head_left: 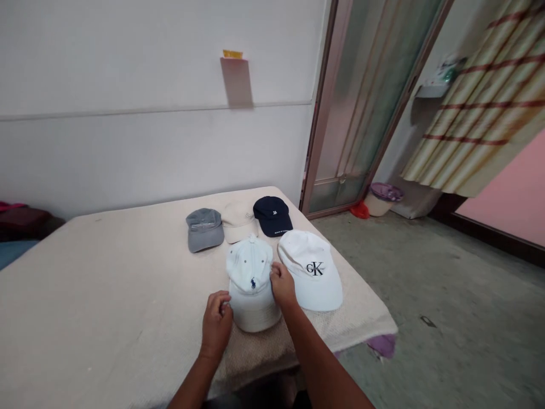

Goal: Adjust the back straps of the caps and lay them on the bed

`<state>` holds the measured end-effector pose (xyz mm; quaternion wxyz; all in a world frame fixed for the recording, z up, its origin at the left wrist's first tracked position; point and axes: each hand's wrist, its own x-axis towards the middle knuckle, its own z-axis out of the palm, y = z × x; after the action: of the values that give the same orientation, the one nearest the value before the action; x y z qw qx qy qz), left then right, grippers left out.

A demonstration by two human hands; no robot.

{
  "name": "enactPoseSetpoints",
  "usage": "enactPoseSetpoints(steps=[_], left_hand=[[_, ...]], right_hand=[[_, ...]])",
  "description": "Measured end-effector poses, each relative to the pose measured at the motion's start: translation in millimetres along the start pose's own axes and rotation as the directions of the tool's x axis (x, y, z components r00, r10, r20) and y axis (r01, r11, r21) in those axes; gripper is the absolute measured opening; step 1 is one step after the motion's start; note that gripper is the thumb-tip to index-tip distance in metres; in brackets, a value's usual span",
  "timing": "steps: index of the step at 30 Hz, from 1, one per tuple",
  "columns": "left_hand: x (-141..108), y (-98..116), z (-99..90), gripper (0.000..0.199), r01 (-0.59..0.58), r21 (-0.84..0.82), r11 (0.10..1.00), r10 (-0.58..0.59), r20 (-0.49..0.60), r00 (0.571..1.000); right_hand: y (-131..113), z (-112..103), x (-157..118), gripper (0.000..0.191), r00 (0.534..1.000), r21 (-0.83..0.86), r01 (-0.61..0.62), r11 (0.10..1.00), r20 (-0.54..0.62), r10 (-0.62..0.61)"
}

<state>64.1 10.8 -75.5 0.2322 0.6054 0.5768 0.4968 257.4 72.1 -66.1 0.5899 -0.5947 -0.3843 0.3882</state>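
A pale white baseball cap [250,267] with a small dark horse-and-rider emblem lies on the cloth-covered bed, brim toward me. At its left edge, where brim meets crown, my left hand [218,318] grips it with curled fingers. My right hand [283,283] is closed on the right side of the crown; its fingertips are partly hidden. Close by on the right lies a larger white cap [304,255] with black letters. Behind, a grey cap [205,227], a cream cap [239,218] and a navy cap [271,215] sit in a row.
The bed [114,284] with its cream cover reaches a white wall [149,153] at the back. Its right edge drops to a grey floor [409,278]. A waste bin [378,205] stands by the glass sliding door [357,102], and a striped curtain [481,108] hangs at the right.
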Motion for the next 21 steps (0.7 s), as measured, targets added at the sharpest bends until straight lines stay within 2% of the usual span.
enactPoseSetpoints(steps=[6, 10, 14, 18, 21], left_hand=[[-2.1, 3.8, -1.3, 0.014, 0.029, 0.024, 0.999, -0.028, -0.047, 0.998], [-13.1, 3.7, -11.8, 0.012, 0.068, 0.014, 0.998, -0.067, -0.038, 0.997], [-33.8, 3.4, -41.1, 0.011, 0.091, -0.020, 0.996, -0.090, 0.040, 0.995], [-53.0, -3.3, -79.7, 0.012, 0.154, -0.037, 0.987, -0.149, 0.110, 0.983], [-63.4, -9.4, -104.3, 0.015, 0.237, -0.029, 0.971, -0.232, 0.131, 0.964]], right_hand=[[2.1, -2.4, -32.0, 0.027, 0.992, -0.065, 0.008, 0.998, -0.127, -0.016], [2.3, -8.8, -58.2, 0.025, 0.979, -0.112, 0.001, 0.994, -0.204, -0.024], [-4.2, -9.8, -97.6, 0.019, 0.970, -0.165, 0.032, 0.986, -0.235, -0.070], [-6.7, 8.1, -141.9, 0.010, 0.980, -0.207, 0.124, 0.970, -0.128, -0.152], [-1.2, 27.5, -160.6, 0.010, 0.981, -0.244, 0.166, 0.955, -0.060, -0.186]])
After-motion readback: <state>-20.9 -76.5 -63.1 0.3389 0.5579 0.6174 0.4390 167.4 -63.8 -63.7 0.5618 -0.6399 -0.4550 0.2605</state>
